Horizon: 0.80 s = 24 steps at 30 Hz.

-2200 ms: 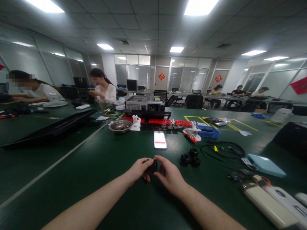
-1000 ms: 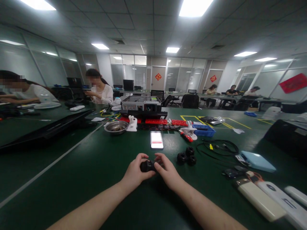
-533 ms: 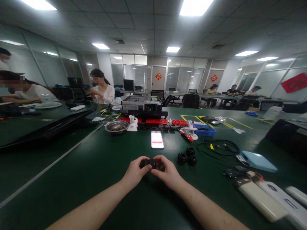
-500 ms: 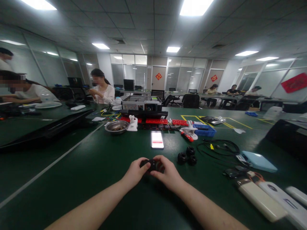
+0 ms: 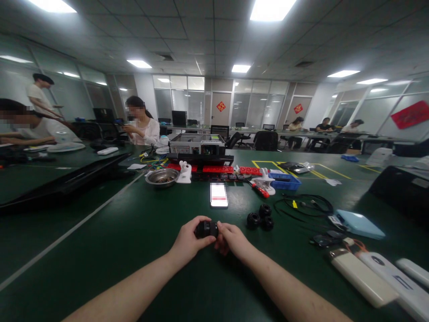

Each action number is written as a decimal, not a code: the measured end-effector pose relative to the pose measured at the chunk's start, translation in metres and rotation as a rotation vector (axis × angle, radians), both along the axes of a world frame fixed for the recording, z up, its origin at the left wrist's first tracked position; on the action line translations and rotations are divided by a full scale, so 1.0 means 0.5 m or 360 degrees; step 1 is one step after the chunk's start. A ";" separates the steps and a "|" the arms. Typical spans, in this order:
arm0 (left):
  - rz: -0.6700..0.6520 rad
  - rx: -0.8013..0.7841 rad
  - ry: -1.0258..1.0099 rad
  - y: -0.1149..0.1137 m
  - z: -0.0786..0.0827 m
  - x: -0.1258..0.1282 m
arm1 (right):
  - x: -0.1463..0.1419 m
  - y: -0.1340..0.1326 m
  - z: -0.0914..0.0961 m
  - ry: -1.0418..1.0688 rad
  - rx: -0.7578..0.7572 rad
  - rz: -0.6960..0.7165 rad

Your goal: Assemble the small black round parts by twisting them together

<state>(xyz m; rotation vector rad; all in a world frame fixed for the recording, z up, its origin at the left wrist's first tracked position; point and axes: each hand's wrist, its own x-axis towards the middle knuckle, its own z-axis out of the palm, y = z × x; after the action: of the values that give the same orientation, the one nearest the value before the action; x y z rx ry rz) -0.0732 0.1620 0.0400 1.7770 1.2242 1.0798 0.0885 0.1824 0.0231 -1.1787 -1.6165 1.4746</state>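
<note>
My left hand (image 5: 189,241) and my right hand (image 5: 232,239) meet over the green table (image 5: 134,250). Both pinch a small black round fitting (image 5: 207,229) between thumb and fingers, left hand on its left end, right hand on its right end. Three similar black round fittings (image 5: 260,217) lie in a cluster on the table just right of my hands. A phone with a lit screen (image 5: 219,195) lies flat beyond my hands.
Farther back stand a metal bowl (image 5: 161,177), a white clip-like tool (image 5: 184,172), red strips (image 5: 231,170), a blue tray (image 5: 284,182) and an open computer case (image 5: 197,145). Black cables (image 5: 306,205), a light blue box (image 5: 358,223) and white power banks (image 5: 362,277) lie at right. Other people sit at left.
My hands have kept hold of the black fitting and shifted grip on it; the right hand's fingers now curl lower. A standing person has come into view at far left.
</note>
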 end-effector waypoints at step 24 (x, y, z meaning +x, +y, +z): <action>0.0009 0.0014 0.0124 0.001 0.012 0.002 | 0.006 0.005 0.000 -0.0100 -0.0150 0.0055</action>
<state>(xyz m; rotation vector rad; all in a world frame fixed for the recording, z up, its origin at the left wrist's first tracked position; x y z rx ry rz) -0.0724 0.1625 0.0460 1.8384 1.2735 1.0293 0.0916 0.1847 0.0232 -1.2668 -1.6315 1.5650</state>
